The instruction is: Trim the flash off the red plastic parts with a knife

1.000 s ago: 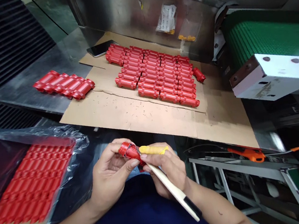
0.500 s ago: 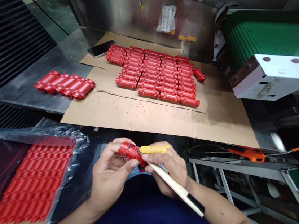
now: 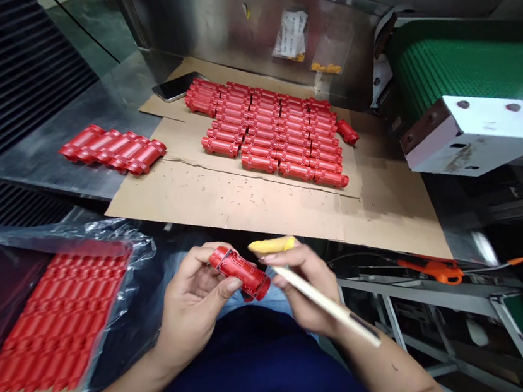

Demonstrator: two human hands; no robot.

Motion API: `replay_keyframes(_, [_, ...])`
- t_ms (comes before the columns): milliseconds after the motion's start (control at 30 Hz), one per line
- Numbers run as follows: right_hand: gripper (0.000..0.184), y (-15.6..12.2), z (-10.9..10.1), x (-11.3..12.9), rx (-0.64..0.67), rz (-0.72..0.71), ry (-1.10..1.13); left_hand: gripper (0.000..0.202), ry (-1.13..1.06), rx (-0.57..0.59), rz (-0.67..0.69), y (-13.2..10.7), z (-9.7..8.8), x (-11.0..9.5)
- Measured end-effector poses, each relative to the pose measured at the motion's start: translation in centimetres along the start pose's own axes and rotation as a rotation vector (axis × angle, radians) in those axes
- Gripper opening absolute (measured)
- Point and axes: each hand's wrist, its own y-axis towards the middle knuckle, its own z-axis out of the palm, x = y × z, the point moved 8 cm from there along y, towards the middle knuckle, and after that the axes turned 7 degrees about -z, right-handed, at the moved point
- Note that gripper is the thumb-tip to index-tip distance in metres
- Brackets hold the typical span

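Holding up a red ribbed plastic part over the lap at a steel counter, anyone recognise the stick?

Left hand has the part cradled just short of the near edge of a cardboard sheet, fingers curled behind it and thumb pressed underneath, which seems to tilt it up for a look. Right hand pinches a cream stick between thumb and fingers, its yellow end just above the part, not touching. Rows of red parts sit packed side by side on the cardboard, probably so they can't roll, with one loose part beside the right edge. A smaller batch lies on the bare steel to the left. Fingers hide the part's underside, and I can't tell what the stick is, or what's under the yellow
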Motion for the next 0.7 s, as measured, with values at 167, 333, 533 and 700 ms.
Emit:
replay_keyframes(167, [0.019,-1.3,-2.6,-2.5,-0.287,0.246,0.244,0.043,-0.169,0.076,-0.089,0.1,0.5,0.5])
replay_keyframes(333, [0.014,-0.2,-2.8,-2.9,-0.184,0.376,0.146,0.032,-0.268,0.177,-0.272,0.4,1.8,0.5])
replay_keyframes(533, [0.037,-1.4,1.0,-5.6,0.075,0.834,0.384,0.046,-0.321,0.236,-0.56,-0.1,1.6,2.3])
replay_keyframes(700, [0.033,-1.9,1.1,-4.8,0.076,0.731,0.241,0.064,-0.331,0.106,-0.342,0.7,0.0,1.2])
